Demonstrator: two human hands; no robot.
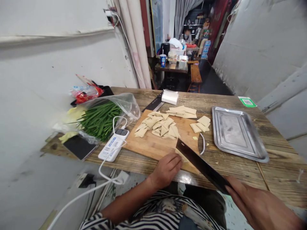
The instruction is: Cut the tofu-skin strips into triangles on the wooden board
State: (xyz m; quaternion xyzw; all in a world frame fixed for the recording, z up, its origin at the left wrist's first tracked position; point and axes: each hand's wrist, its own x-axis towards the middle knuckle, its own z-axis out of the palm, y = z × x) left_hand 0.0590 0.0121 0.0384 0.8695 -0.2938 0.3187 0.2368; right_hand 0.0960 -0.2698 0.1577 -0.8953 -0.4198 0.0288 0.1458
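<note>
My right hand (pixel 251 196) grips the handle end of a dark-bladed cleaver (pixel 201 164), its blade slanting over the near right part of a wooden cutting board (pixel 141 145). Curled fingers of my left hand (pixel 166 169) press on a pale dried tofu piece (pixel 183 156) beside the blade; most of that piece is hidden. A heap of tofu triangles (pixel 158 124) lies on the middle of the board. Behind it rest long tofu strips (pixel 182 111), and a few squarish tofu pieces (pixel 201 124) sit at the board's right edge.
Right of the board stands a metal tray (pixel 218 134). On the left are green chives (pixel 100 119) in a plastic bag, a white power strip (pixel 112 147) with cables, and a black phone-like slab (pixel 80 147). A white box (pixel 169 96) stands behind the board.
</note>
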